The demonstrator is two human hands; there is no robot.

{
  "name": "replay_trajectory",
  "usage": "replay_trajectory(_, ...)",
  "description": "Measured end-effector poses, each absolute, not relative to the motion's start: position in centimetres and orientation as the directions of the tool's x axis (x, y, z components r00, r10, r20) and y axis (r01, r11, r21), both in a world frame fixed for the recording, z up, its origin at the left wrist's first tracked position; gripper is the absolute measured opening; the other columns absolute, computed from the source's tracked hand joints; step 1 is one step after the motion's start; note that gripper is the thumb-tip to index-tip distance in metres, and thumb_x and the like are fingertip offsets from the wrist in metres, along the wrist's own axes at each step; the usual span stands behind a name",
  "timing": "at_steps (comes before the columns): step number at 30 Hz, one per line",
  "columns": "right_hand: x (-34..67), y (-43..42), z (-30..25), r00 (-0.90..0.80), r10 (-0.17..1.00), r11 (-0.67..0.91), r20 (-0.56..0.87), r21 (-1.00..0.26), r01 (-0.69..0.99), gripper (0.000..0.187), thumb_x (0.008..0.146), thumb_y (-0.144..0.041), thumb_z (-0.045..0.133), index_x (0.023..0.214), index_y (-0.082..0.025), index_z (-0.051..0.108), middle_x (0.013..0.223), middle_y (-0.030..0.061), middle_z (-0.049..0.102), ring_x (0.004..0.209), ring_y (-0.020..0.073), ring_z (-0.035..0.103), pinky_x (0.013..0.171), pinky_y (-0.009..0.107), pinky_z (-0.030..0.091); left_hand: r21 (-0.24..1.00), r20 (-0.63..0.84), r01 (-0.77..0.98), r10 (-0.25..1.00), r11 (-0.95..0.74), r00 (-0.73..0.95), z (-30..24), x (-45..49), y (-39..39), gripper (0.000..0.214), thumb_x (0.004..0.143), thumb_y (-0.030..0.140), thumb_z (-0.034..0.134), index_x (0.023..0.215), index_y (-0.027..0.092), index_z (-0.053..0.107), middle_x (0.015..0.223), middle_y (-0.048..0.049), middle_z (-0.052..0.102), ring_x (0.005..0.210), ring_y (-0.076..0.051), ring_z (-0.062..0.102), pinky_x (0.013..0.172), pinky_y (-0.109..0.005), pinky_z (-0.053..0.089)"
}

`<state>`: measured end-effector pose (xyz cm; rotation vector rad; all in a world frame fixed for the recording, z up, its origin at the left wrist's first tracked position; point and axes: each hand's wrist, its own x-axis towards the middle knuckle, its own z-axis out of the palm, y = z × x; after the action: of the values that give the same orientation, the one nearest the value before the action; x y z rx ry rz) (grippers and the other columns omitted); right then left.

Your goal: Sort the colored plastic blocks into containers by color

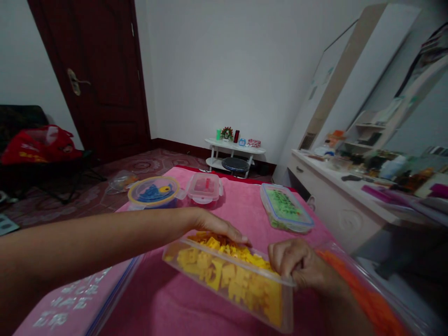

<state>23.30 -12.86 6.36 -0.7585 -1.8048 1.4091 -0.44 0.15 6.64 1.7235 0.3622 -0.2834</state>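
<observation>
A clear plastic box (224, 291) full of yellow toy bricks (227, 275) sits on a pink cloth (241, 200) in front of me. My left hand (217, 226) reaches across from the left, fingers stretched flat over the box's far edge and touching the bricks. At the box's right rim, my right hand (297, 263) has its fingers curled down into the bricks; what they pinch is hidden.
Farther back on the cloth stand a round box of blue pieces (154, 191), a small box of pink pieces (205, 186) and a lidded box of green pieces (285, 207). Orange pieces (364, 298) lie at my right. A white dresser (343, 196) flanks the right; a dark door (105, 79) stands behind.
</observation>
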Motion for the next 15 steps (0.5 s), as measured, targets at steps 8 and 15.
replay_trajectory(8, 23.8, -12.3, 2.0, -0.326, 0.929, 0.118, 0.174, -0.976, -0.184, 0.027, 0.055, -0.043, 0.080, 0.053, -0.021, 0.064, 0.055, -0.0005, 0.051, 0.059, 0.0146, 0.049, 0.060, 0.029, 0.044, 0.853, -0.498, 0.487, -0.017, -0.187, 0.867, 7.7, 1.2, 0.6, 0.050, 0.080, 0.060, 0.052, 0.110, 0.023, 0.067, 0.096, -0.0025, 0.071, 0.097, -0.023, 0.064, 0.082, -0.033, 0.051)
replay_trajectory(15, 23.6, -12.0, -1.6, -0.018, 0.999, -0.040, -0.037, -0.975, -0.220, 0.032, 0.051, -0.049, 0.076, 0.067, -0.024, 0.063, 0.075, 0.0056, 0.067, 0.068, 0.0227, 0.063, 0.066, 0.037, 0.051, 0.782, -0.623, 0.615, -0.105, -0.096, 0.775, 8.0, 2.5, 1.6, 0.050, 0.071, 0.054, 0.064, 0.108, 0.022, 0.068, 0.098, -0.0048, 0.070, 0.101, -0.026, 0.061, 0.085, -0.035, 0.051)
